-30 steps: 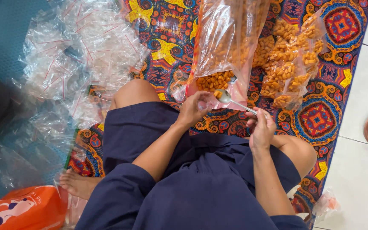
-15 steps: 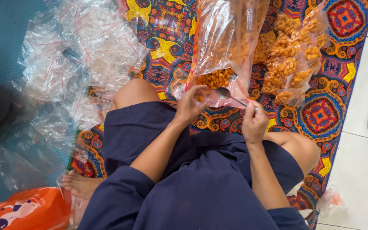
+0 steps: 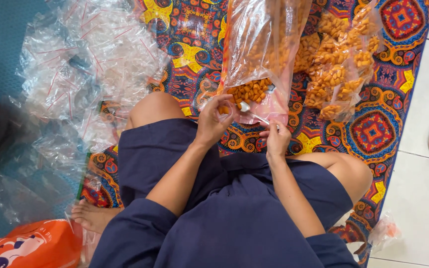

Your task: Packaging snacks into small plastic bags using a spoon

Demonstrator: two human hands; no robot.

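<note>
Your left hand (image 3: 214, 116) pinches the mouth of the big clear bag (image 3: 261, 54) of orange snacks (image 3: 251, 92) on the patterned mat (image 3: 373, 131); your right hand (image 3: 276, 139) grips a spoon (image 3: 251, 113) dipping inside; small filled packets (image 3: 341, 69) lie just beside it.

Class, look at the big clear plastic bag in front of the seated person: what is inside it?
The big clear bag holds small orange snack pieces heaped at its lower end, with the spoon reaching in. Glare on the plastic hides whatever lies higher up.

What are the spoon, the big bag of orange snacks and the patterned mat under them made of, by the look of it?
Spoon: probably metal, silvery with a bright glint.
Big bag: thin clear plastic film, glossy and crinkled, the orange snacks showing through.
Mat: flat with a printed, colourful pattern; woven plastic or cloth, the picture leaves that open.
</note>
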